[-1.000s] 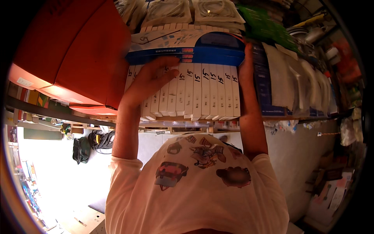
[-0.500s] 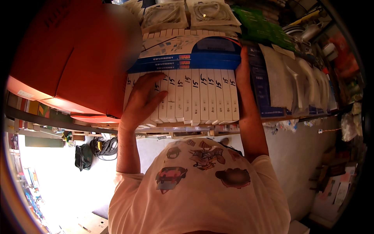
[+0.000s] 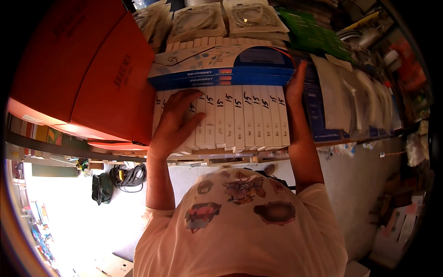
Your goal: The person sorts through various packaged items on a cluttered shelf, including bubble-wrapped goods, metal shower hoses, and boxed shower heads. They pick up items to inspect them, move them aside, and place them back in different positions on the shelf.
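A row of thin white boxes (image 3: 240,124), each with handwriting on its narrow side, stands packed upright before me. Across its top lie flat blue-and-white boxes (image 3: 203,78), one upon another. My left hand (image 3: 177,115) rests on the left part of the white row, thumb and fingers apart, fingertips just below the blue boxes' near edge. Beside the right end of those boxes is my right hand (image 3: 295,87), fingers stretched out and pointing away from me; its palm side faces the boxes. Whether it presses on them is hard to tell in the shade.
Large red boxes (image 3: 87,78) stand close on the left. Behind the row lie clear bags of coiled cable (image 3: 198,21) and green packets (image 3: 314,34). To the right are plastic-wrapped packs (image 3: 341,92). Below, a black cable coil (image 3: 129,177) and a dark green bag (image 3: 101,188) lie on the floor.
The whole view has shifted slightly, so things sit a little lower and further right. My right fingers lean slightly outward from the blue-and-white boxes. My left hand keeps its place on the white boxes.
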Demonstrator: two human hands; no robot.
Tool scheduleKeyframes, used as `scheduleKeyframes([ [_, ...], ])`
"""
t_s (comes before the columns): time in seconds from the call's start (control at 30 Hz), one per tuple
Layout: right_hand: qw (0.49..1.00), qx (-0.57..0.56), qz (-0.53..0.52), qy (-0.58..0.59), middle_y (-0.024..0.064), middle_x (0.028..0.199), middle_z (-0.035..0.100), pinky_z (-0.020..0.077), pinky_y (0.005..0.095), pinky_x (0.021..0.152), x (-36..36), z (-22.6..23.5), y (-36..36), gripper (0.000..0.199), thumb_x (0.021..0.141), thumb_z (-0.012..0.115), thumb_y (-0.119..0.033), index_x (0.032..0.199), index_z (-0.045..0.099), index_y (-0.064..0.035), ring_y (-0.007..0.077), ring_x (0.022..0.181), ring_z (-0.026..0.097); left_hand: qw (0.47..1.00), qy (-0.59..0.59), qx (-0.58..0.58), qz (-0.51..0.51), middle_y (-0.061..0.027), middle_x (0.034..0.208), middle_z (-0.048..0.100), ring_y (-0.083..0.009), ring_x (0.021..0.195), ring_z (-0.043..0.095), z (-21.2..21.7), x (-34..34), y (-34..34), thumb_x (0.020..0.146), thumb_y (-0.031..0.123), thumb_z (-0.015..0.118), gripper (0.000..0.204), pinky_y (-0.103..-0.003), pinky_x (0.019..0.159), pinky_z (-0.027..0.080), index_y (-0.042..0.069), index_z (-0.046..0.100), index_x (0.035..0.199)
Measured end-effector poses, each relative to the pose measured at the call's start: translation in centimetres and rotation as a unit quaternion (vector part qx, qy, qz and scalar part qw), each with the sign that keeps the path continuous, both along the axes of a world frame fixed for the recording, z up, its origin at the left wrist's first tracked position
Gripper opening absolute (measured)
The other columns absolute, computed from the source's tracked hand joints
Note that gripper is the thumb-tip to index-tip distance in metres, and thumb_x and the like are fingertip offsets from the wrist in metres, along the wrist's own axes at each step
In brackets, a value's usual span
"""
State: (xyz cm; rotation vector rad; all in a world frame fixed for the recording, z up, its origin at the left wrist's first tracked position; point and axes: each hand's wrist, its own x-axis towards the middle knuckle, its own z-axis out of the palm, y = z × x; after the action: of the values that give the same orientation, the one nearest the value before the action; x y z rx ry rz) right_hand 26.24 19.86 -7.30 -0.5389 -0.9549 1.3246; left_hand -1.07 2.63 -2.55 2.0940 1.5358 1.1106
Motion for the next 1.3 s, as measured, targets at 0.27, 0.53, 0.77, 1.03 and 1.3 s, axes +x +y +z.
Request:
scheduleKeyframes([
  [0.27,0.996,-0.07,-0.03,-0.054,0.0109,0.114,0.059,0.0451,0.0315,0.09,-0.5,0.6,-0.9,0.069,0.092,0.039,-0.062,0.123,0.053,-0.0016,0.0191,0.102,0.057,1.0,0.027,0.014,-0.005,-0.0163,0.122,0.054,-0.0331,0.116,0.048,0.4,0.4,0.0,0.079,0.01,0.067,0.042,-0.039,0.099,0.037,0.0,0.055,0.118],
  [0.53,0.997,-0.071,-0.001,-0.007,0.0103,0.107,0.061,0.0472,0.0304,0.084,-0.4,-0.4,-0.1,0.067,0.092,0.04,-0.061,0.118,0.055,-0.0016,0.0186,0.095,0.059,1.0,0.013,0.002,-0.001,-0.0141,0.122,0.054,-0.0308,0.116,0.048,0.2,0.3,0.1,0.079,0.006,0.066,0.042,-0.037,0.1,0.037,0.003,0.055,0.119],
  [0.77,0.998,-0.056,-0.009,-0.04,0.0114,0.119,0.057,0.0398,0.0311,0.094,0.4,-1.6,1.0,0.068,0.095,0.032,-0.059,0.128,0.05,-0.0023,0.0203,0.108,0.053,0.997,-0.056,-0.048,-0.004,-0.011,0.123,0.054,-0.0259,0.116,0.049,-0.1,-0.1,0.4,0.081,0.003,0.064,0.038,-0.034,0.1,0.037,0.006,0.057,0.119],
  [1.03,0.995,-0.085,-0.007,-0.052,0.0125,0.129,0.052,0.0382,0.0316,0.097,0.8,-2.9,1.9,0.065,0.097,0.029,-0.055,0.136,0.042,-0.0053,0.0213,0.115,0.051,0.99,-0.116,-0.079,0.019,-0.0086,0.118,0.055,-0.0194,0.109,0.052,-0.1,0.4,0.3,0.084,0.002,0.061,0.033,-0.029,0.094,0.041,0.007,0.059,0.117],
  [1.3,0.996,-0.072,-0.046,-0.012,0.0108,0.122,0.055,0.0391,0.0311,0.095,-0.1,-3.5,2.4,0.061,0.097,0.037,-0.051,0.133,0.045,-0.0034,0.0203,0.11,0.052,0.986,-0.141,-0.085,0.015,-0.0088,0.118,0.055,-0.02,0.11,0.051,0.2,0.3,0.3,0.084,0.004,0.061,0.031,-0.029,0.097,0.038,0.006,0.059,0.115],
])
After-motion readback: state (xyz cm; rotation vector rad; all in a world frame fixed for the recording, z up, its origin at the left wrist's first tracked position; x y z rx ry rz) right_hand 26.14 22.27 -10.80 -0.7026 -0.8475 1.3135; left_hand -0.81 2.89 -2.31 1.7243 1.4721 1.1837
